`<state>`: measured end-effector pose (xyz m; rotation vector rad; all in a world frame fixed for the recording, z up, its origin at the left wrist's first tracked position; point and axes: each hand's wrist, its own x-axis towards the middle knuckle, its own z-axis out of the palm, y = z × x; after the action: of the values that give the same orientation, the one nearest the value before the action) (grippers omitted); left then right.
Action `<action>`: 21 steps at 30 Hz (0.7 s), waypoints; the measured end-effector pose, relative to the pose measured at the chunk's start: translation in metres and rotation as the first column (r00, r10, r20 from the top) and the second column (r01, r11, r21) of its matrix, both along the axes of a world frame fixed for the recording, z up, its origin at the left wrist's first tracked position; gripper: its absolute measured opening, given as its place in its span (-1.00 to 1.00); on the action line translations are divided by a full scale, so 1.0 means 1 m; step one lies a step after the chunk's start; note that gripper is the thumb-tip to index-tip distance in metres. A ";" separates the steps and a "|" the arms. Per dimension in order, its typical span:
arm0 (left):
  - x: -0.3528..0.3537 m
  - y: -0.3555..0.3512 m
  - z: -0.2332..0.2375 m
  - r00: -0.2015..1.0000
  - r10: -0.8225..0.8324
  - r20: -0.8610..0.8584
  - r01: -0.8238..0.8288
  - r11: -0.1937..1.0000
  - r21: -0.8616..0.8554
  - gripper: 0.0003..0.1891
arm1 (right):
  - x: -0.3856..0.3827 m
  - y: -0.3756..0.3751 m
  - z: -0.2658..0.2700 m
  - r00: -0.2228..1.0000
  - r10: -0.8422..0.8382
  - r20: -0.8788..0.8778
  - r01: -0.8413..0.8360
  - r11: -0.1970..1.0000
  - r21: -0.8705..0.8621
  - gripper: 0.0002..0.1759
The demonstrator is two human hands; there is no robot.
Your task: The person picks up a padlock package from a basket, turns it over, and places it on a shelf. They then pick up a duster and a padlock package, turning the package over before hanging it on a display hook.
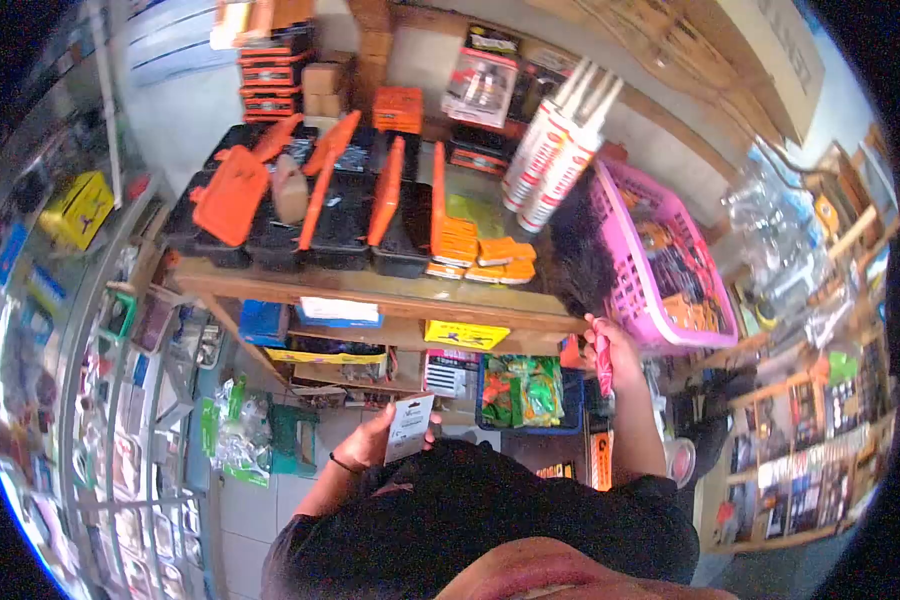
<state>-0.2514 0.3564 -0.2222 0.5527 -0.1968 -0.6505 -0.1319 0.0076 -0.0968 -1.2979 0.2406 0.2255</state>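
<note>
My left hand [370, 436] is closed around a flat white packaged card [411, 428] with a hang hole at its top and small print. It is held up in front of my torso. My right hand [618, 358] grips the red handle of a duster [582, 262], whose dark, fluffy head lies over the shelf edge beside the pink basket [642, 270]. Small orange boxes [505, 262] are stacked on the wooden shelf [370, 290] to the left of the duster. Black bins [402, 240] with raised orange lids stand further left.
White tubes [555, 160] with red lettering stand at the back of the shelf. A blue crate [530, 408] of green packets sits below it. Glass display cases [120, 420] line the left, and a stocked rack [800, 440] stands at right.
</note>
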 end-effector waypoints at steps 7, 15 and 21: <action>-0.002 0.015 -0.001 0.878 0.297 0.375 -0.426 0.843 0.330 -0.29 | 0.022 -0.004 -0.012 0.996 -0.017 -0.086 -0.002 0.977 -0.215 -0.74; -0.007 0.044 0.022 0.584 0.565 0.583 -0.810 0.361 0.462 -0.40 | -0.040 0.034 0.043 0.746 0.427 0.511 0.616 -0.151 -0.773 -0.73; 0.015 0.066 0.098 0.330 0.337 0.882 -0.943 0.155 0.294 -0.23 | -0.053 0.112 0.109 0.183 0.875 0.448 0.561 0.281 -0.779 -0.72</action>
<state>-0.2366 0.4223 -0.1245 1.7068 -0.2384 0.5972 -0.1850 0.1193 0.0119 -2.4824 -1.3666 -0.7766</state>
